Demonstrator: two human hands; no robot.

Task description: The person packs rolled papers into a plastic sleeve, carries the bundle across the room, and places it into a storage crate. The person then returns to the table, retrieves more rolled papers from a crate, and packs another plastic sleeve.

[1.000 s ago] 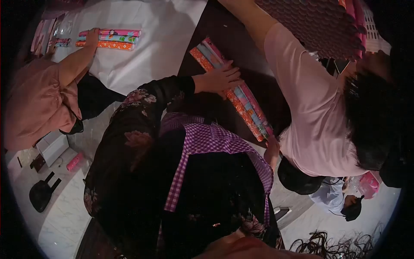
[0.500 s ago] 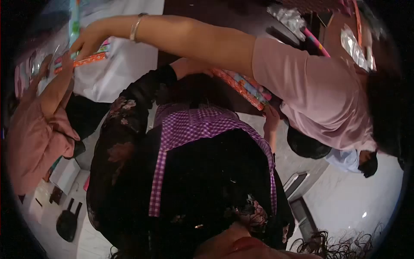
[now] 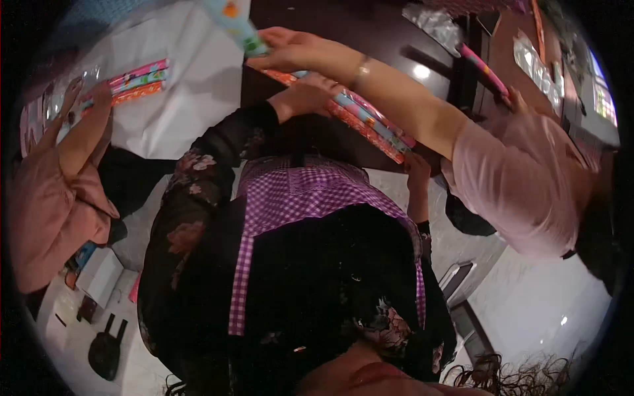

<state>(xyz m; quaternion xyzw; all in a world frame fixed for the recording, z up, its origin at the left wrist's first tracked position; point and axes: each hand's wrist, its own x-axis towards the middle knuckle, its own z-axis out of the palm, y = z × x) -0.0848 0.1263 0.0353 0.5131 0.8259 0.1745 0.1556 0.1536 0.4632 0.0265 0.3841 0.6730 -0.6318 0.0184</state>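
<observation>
A bundle of patterned rolls, orange, blue and pink, lies slantwise on the dark table in front of me. My left hand lies over its upper left part, fingers bent round the rolls. At the lower right end my right hand holds the bundle's tip between its fingers. A co-worker's hand just above my left hand grips a light blue patterned roll, and that arm passes over the bundle.
On the left, another person holds rolls on a white-covered table. The co-worker's other hand is by a pink roll at the right. Clear plastic packaging lies at the upper right.
The co-worker's arm, which reached far left half a second ago, has come back right with the light blue roll. Compared with one second ago, my hands and the bundle sit higher in view.
</observation>
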